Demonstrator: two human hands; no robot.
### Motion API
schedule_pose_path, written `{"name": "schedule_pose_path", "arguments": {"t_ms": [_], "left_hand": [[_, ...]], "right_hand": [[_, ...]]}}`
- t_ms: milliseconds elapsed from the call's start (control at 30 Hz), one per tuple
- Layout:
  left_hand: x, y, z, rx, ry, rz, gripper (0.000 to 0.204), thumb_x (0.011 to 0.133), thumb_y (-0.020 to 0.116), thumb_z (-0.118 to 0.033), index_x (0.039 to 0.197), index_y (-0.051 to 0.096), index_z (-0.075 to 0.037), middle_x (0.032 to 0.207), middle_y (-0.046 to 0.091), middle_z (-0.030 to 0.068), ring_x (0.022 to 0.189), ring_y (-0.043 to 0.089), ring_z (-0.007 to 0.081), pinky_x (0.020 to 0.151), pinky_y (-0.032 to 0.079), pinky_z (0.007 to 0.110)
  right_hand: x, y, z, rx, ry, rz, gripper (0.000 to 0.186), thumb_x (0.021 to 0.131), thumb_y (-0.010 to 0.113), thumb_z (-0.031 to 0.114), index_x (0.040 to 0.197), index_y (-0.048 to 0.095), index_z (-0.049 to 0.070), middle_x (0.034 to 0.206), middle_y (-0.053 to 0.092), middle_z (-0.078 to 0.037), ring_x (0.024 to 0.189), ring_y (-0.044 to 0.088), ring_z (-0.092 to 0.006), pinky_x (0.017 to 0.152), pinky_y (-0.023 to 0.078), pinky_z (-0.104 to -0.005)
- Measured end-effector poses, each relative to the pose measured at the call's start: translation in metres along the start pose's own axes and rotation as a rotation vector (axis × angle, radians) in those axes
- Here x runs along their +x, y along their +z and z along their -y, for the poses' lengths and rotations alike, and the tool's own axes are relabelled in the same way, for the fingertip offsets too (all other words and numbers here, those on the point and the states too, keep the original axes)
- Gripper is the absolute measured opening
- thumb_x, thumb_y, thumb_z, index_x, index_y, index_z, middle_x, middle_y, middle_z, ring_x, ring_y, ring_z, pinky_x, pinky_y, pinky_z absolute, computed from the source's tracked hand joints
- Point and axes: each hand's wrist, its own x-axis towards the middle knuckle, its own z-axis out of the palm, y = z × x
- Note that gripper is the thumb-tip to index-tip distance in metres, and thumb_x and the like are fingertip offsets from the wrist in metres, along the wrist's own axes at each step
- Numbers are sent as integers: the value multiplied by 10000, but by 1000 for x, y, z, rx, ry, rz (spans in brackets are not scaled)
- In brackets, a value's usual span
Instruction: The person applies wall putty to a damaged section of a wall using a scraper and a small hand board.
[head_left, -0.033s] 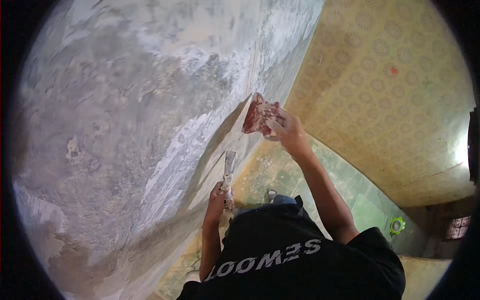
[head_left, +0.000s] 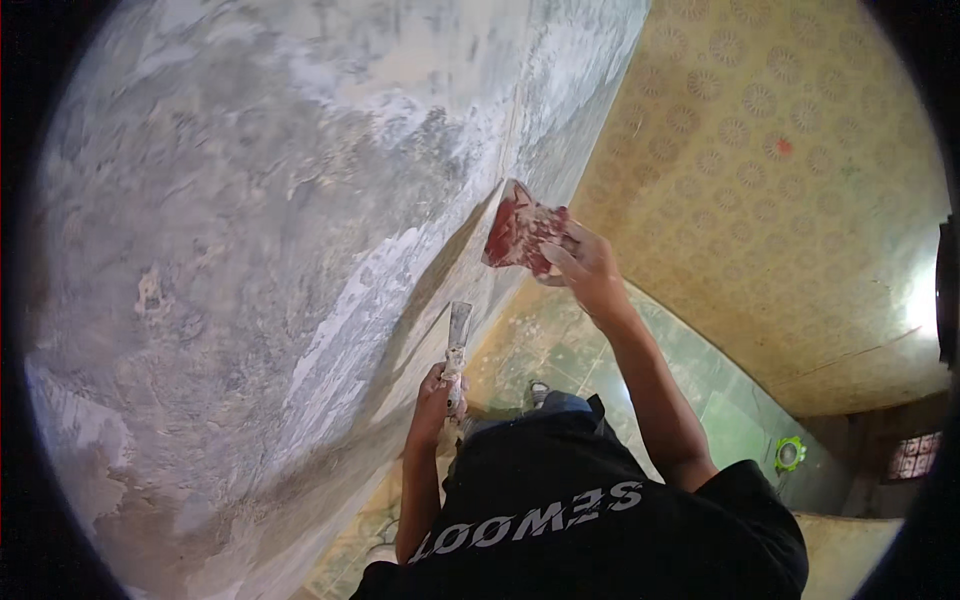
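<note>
My right hand (head_left: 590, 265) grips a red, plaster-smeared spreader (head_left: 515, 225), its edge at or very close to the grey, patchy plastered wall (head_left: 220, 230) beside a vertical seam; I cannot tell whether it touches. Lower and to the left, my left hand (head_left: 436, 400) holds a putty knife (head_left: 458, 330) by its crusted handle, metal blade pointing up, in front of the wall.
A yellow patterned wall (head_left: 740, 180) rises on the right. Below is a dusty green tiled floor (head_left: 720, 400) with my shoe and legs partly visible. A small green round object (head_left: 789, 453) lies at the right, near a dim area with a barred opening (head_left: 915, 455).
The spreader in my right hand has shifted slightly upward and left along the wall. My left hand and the putty knife have barely moved.
</note>
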Motion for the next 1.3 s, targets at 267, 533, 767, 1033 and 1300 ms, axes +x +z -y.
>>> {"name": "schedule_pose_path", "arguments": {"t_ms": [267, 533, 767, 1033, 1300], "left_hand": [[14, 30, -36, -37, 136, 77, 263, 933, 483, -158, 1177, 484, -59, 773, 550, 17, 444, 427, 67, 366, 315, 225], [-38, 170, -16, -158, 279, 16, 242, 963, 475, -194, 1142, 498, -34, 781, 542, 28, 459, 419, 54, 366, 313, 192], [-71, 350, 36, -318, 304, -20, 260, 957, 461, -155, 1181, 474, -24, 791, 528, 43, 468, 429, 64, 370, 320, 194], [-113, 454, 91, -314, 381, -127, 328, 938, 429, -104, 1250, 437, -2, 832, 534, 80, 538, 466, 86, 375, 312, 188], [-139, 469, 120, -9, 356, -171, 421, 894, 545, -189, 1252, 478, 22, 886, 599, 48, 595, 486, 50, 453, 357, 184]], "right_hand": [[-55, -20, -3, -251, -251, 59, 289, 925, 524, 66, 1199, 540, -27, 1077, 643, -96, 885, 591, -159, 843, 475, -299], [-108, -92, -40, -755, -585, 69, 391, 829, 533, -40, 1211, 588, 25, 1211, 589, -200, 1157, 557, -347, 945, 449, -354], [-128, -253, -40, -966, -848, 265, 552, 749, 492, -105, 1266, 563, 75, 1363, 496, -109, 1276, 451, -327, 991, 437, -413], [-150, -430, -34, -606, -365, 241, 347, 908, 441, -11, 1245, 514, -48, 1260, 541, -195, 1174, 520, -258, 972, 415, -337], [-148, -460, 72, -309, -435, 305, 352, 935, 477, 25, 1275, 487, -66, 1182, 582, -131, 1077, 529, -156, 945, 403, -290]]}}
